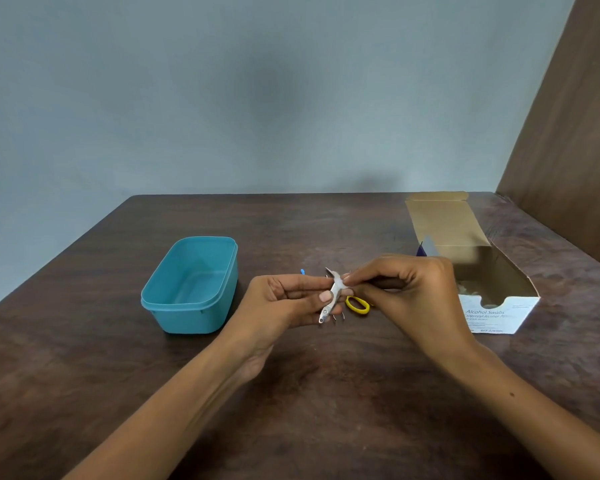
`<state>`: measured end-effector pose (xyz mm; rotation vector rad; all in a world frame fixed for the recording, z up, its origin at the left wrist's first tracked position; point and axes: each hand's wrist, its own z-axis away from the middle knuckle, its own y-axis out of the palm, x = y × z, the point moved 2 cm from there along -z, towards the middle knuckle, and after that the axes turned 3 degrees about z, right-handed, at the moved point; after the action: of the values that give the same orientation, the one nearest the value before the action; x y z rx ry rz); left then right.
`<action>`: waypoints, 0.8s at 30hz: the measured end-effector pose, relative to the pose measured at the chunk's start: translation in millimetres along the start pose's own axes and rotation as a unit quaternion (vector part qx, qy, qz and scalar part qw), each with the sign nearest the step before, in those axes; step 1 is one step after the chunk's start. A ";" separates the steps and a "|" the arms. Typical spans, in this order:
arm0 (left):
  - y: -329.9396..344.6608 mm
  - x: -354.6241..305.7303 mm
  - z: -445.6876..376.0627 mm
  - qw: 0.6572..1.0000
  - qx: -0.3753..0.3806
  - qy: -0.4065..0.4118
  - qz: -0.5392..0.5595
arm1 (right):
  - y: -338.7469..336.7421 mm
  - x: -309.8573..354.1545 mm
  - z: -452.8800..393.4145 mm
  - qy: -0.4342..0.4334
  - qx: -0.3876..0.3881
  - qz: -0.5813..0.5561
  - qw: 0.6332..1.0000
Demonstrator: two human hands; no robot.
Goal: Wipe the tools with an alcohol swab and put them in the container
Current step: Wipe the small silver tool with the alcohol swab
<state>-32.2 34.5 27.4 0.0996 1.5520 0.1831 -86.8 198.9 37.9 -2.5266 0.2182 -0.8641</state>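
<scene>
Two hands are meeting above the middle of a table (84, 358), the left hand (284, 303) holding a small metal tool (329, 299) from the left while the right hand (399, 289) is pinching a swab (340, 281) against the tool's upper part from the right. An open container (191, 289) is sitting on the table just left of the left hand. A box of alcohol swabs (492, 317) is lying to the right, partly behind the right hand, its lid flap folded back toward the wall. Scissors (358, 304) are lying on the table beneath the hands, only a handle loop showing. Another small item (302, 271) is peeking out behind the left hand's fingers.
</scene>
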 end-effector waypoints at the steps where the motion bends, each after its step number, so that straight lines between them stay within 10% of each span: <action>1: 0.0 0.9 -0.3 1.000 -0.003 -0.007 0.006 | 0.9 -0.8 0.4 0.020 -0.002 -0.015 1.000; 10: 0.7 6.2 -1.5 0.995 0.004 -0.074 0.065 | 6.4 -4.1 -1.0 0.175 -0.052 -0.203 0.962; 17: 0.8 1.3 -0.8 0.996 0.005 -0.056 0.072 | 10.2 7.8 4.9 -0.071 0.002 0.048 0.996; 24: -3.2 1.0 -0.5 0.999 0.005 -0.030 0.024 | 11.5 7.3 6.0 -0.135 0.071 0.095 0.984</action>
<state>-32.5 31.6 25.8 0.1487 1.4909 0.2091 -77.4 188.9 32.2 -2.4088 0.2936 -0.4407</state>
